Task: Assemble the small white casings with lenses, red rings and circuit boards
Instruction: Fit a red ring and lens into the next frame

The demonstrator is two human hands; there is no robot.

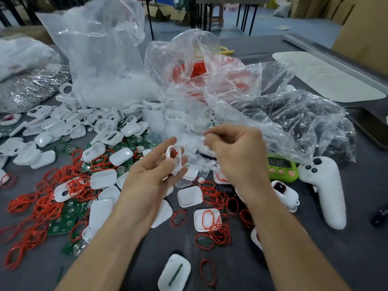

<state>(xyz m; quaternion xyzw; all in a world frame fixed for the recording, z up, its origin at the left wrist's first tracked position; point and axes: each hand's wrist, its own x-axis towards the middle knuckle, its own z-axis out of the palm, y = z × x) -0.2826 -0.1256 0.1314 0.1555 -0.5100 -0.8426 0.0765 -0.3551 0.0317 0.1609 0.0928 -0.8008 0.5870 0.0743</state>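
Note:
My left hand [153, 173] holds a small white casing [174, 159] upright between its fingers, with a red ring showing inside the casing's opening. My right hand [235, 148] hovers just to the right of it with the fingers curled together at the tips; whether they pinch a small clear lens is too blurred to tell. White casings [105, 178], red rings [48, 206] and green circuit boards [60, 224] lie scattered over the grey table to the left and below my hands. Small clear lenses [199, 162] are heaped just behind my hands.
Crumpled clear plastic bags [273, 114] rise behind and to the right, one [189, 70] holding red rings. A green timer [282, 166] and a white controller [327, 192] lie at the right. A silver foil bag [31, 87] sits at the far left.

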